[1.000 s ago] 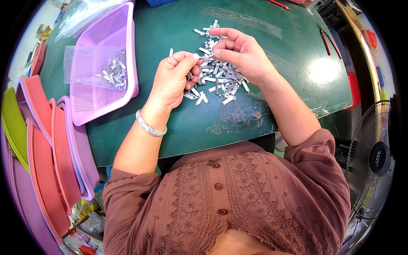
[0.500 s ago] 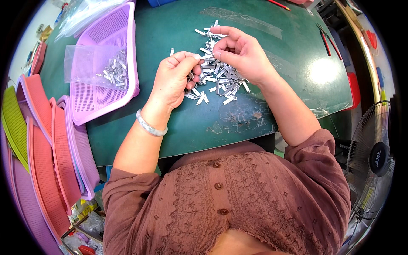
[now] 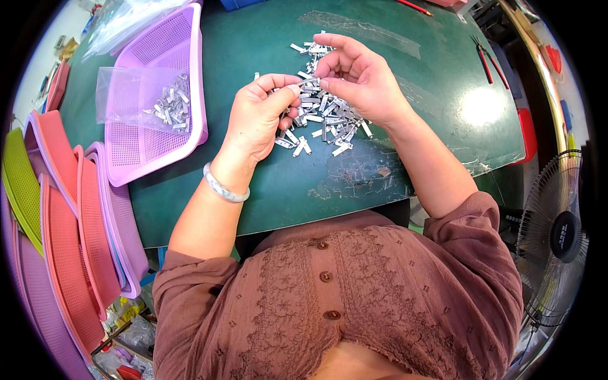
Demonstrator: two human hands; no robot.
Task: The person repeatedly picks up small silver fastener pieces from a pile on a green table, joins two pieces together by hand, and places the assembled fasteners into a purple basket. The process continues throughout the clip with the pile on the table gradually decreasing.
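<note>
Over the pile, my left hand [image 3: 261, 114] pinches a small silver metal piece [image 3: 309, 82] between thumb and index finger, its other fingers curled under. A pale bangle sits on that wrist. My right hand [image 3: 362, 79] closes thumb and a curled finger at the piece's right end, its index finger arched above. Exactly how the right fingertips grip is partly hidden. Below and beyond both hands lies a loose pile of small silver metal pieces [image 3: 329, 117] on the green table [image 3: 266, 196].
At the left stands a purple perforated basket [image 3: 152, 149] with a clear plastic bag [image 3: 126, 95] of metal pieces. Stacked pink, purple and green baskets [image 3: 60, 228] lean beside the table. Red-handled pliers [image 3: 487, 66] lie at the right, near a standing fan [image 3: 557, 237]. A red pen [image 3: 415, 7] is at the far edge.
The metal piece has turned between my fingertips and shows a narrower, darker side. My right fingers have shifted slightly around its end; my left index finger has straightened over it.
</note>
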